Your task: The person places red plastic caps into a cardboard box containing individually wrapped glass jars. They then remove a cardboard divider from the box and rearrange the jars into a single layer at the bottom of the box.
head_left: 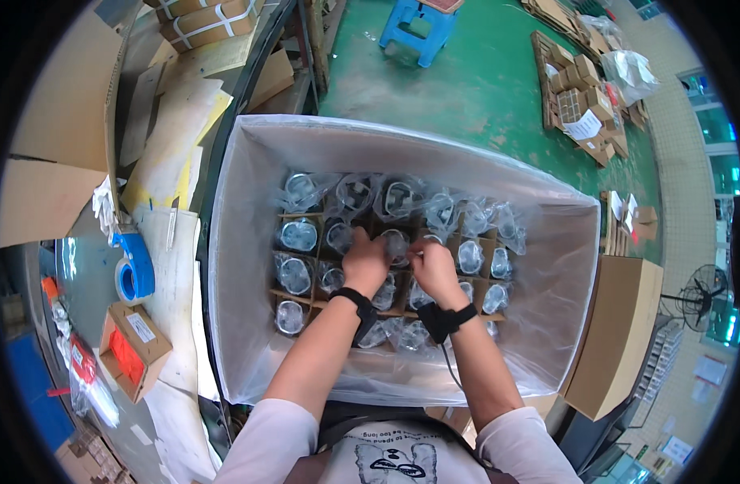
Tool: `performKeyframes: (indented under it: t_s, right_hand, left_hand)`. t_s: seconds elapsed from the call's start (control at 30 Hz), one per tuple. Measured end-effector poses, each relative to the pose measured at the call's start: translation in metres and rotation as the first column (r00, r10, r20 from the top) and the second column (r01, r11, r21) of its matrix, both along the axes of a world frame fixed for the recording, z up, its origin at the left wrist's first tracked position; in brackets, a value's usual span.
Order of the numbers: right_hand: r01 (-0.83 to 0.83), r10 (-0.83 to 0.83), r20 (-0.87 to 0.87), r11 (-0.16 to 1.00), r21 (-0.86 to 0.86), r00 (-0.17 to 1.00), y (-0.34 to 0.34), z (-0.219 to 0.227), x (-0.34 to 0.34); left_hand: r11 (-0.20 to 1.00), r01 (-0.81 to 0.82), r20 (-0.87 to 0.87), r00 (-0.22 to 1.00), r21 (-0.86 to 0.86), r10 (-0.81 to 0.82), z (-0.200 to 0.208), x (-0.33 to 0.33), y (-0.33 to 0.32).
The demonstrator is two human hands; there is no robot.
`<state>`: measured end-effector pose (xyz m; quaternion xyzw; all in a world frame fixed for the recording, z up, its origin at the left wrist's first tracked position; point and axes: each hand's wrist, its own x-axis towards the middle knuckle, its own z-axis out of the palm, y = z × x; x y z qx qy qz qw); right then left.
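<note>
Deep in a large carton lined with clear film [547, 266], both my hands work at one round metal part in a clear plastic bag [396, 244]. My left hand [365, 258] has its fingers closed against the part's left side. On the right, the fingertips of my right hand [431, 260] are pinched at the edge of the bag. Around them, several similar bagged metal parts [297, 235] stand in the cells of a brown cardboard divider [312, 260]. The undersides of the parts are hidden in the cells.
Left of the carton, a workbench [164, 234] holds a blue tape dispenser [134, 270] and a small open box with red lining [134, 351]. A tall cardboard box [616, 335] stands at the right. Beyond are a blue stool [418, 31] and a loaded pallet [580, 101].
</note>
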<state>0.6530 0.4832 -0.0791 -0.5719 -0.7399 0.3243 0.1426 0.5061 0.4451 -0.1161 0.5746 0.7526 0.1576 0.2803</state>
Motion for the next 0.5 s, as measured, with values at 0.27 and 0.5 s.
performKeyframes:
  t_s: [0.27,0.5]
  right_hand:
    - [0.022,-0.009,0.061,0.975,-0.221,0.998,-0.006,0.036,0.003]
    - [0.179,-0.151,0.401,0.983,-0.032,0.904,-0.003,0.013,-0.008]
  left_hand:
    - [0.994,-0.039,0.217,0.974,-0.107,0.061,0.006,-0.037,-0.018]
    - [0.998,-0.042,0.105,0.994,0.040,0.037,0.006,-0.025,0.003]
